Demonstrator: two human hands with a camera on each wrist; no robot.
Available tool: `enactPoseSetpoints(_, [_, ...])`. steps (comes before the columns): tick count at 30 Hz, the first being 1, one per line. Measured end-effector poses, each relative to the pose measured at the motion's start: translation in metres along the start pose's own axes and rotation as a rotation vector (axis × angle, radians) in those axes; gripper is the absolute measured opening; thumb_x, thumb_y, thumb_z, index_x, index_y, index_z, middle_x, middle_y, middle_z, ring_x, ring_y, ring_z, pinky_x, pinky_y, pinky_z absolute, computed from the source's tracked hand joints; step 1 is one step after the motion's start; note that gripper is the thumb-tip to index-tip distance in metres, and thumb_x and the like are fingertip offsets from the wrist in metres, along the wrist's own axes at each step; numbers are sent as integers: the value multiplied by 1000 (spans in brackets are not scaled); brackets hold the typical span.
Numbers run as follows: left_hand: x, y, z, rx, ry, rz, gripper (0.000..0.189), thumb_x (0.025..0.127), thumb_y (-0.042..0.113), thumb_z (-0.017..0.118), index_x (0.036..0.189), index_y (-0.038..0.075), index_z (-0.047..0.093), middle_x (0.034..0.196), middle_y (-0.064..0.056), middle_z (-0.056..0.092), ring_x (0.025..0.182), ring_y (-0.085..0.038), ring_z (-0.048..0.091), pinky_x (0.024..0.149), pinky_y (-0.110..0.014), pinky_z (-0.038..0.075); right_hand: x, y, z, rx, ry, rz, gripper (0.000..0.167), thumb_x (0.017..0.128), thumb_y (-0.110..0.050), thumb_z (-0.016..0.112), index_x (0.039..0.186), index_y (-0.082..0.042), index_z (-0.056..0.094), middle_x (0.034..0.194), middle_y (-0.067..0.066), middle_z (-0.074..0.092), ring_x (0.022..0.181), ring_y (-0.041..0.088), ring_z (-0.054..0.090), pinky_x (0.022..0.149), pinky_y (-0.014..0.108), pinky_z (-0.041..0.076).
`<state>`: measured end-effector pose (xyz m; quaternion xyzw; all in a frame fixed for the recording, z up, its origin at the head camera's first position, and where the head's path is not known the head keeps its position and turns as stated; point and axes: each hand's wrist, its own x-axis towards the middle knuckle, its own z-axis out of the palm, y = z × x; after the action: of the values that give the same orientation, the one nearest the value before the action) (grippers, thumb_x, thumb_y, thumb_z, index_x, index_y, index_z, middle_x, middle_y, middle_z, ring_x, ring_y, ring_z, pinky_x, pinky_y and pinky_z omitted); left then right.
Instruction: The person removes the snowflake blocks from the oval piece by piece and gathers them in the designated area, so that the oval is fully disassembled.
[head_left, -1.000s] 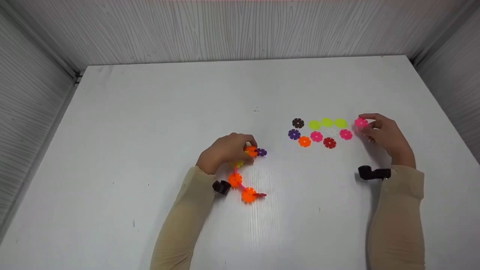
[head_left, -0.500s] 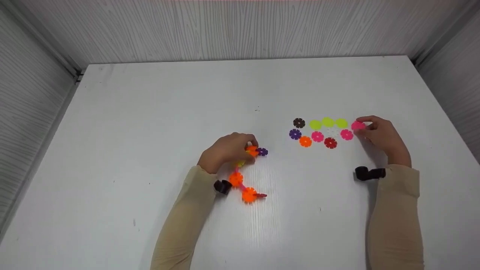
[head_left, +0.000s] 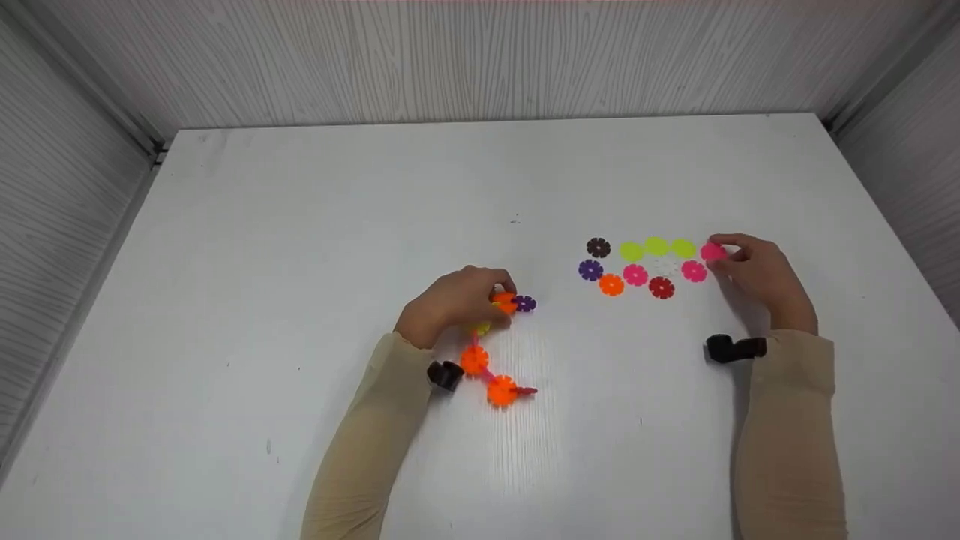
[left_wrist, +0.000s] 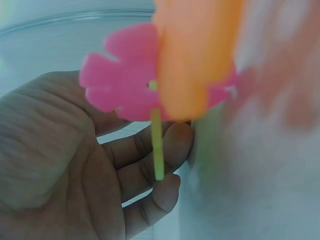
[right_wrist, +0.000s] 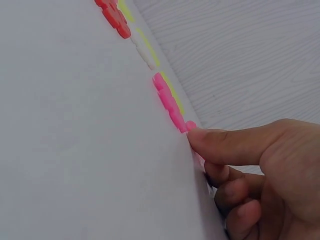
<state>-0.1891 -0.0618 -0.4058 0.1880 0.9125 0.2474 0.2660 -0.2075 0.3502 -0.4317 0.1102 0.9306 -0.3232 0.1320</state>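
Note:
My left hand (head_left: pixel 454 300) grips the upper part of a curved chain of interlocking snowflake discs, partly hidden by the fingers. A purple disc (head_left: pixel 525 303) sticks out at its top end; orange discs (head_left: pixel 474 361) and a red disc (head_left: pixel 526 391) form the lower part. In the left wrist view, a pink disc (left_wrist: pixel 120 80) slots onto a yellow-green disc (left_wrist: pixel 158 150), with a blurred orange disc (left_wrist: pixel 195 55) in front. Thumb and fingers of my right hand (head_left: pixel 765 274) pinch a pink disc (head_left: pixel 712 251) at the right end of the loose discs.
Loose discs lie in a cluster: brown (head_left: pixel 598 247), purple (head_left: pixel 591 270), orange (head_left: pixel 611 285), red (head_left: pixel 661 287), white (head_left: pixel 666 265), pink and yellow-green ones. The white table (head_left: pixel 337 210) meets upright wood-grain panels (head_left: pixel 480 60) at its back and sides.
My right hand has moved slightly left with the pink disc, nearer the cluster. The left hand has stayed almost still, while the chain's lower end has shifted a little right.

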Motion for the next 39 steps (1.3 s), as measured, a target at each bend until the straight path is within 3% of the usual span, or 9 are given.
enactPoseSetpoints(6, [0,0,0,-12,-7,-2,40,87,26,69,126,17,60,122,-7,62,109,-24,55,99,-42,47,-2,-4,-3,16,-5,-6,63,96,-40,55,150,-17,34,123,19,48,103,29,49,82,32,48])
enactPoseSetpoints(10, [1,-2,1,-4,-3,-1,41,87,29,70,126,18,60,121,-7,62,108,-23,55,98,-43,47,-5,-20,-4,19,17,-61,59,97,-39,55,147,-13,38,111,15,52,91,26,52,73,26,47])
enactPoseSetpoints(18, [2,-8,0,-15,0,6,41,87,29,70,125,17,60,119,-8,63,107,-24,56,97,-42,47,-11,-66,8,9,-8,-197,55,96,-38,55,145,-15,42,126,20,52,106,31,53,80,30,49])
enactPoseSetpoints(28, [2,-8,-2,-22,-11,-3,42,87,28,69,126,17,59,119,-8,62,106,-24,55,96,-41,47,-13,-108,51,35,-161,-311,49,96,-32,58,141,-17,47,122,14,55,100,26,55,69,23,48])
enactPoseSetpoints(34, [3,-6,-2,-15,-11,-23,41,87,30,69,125,18,59,119,-7,61,108,-23,54,97,-42,47,-25,-132,79,26,-291,-420,43,95,-23,61,136,-13,51,112,12,59,89,23,57,74,25,49])
enactPoseSetpoints(39, [2,-6,-2,-19,-17,-29,42,87,29,70,125,18,59,119,-6,62,107,-22,55,98,-42,47,-40,-148,99,-43,-402,-481,45,92,-25,66,134,-13,54,110,11,62,89,22,58,77,28,51])
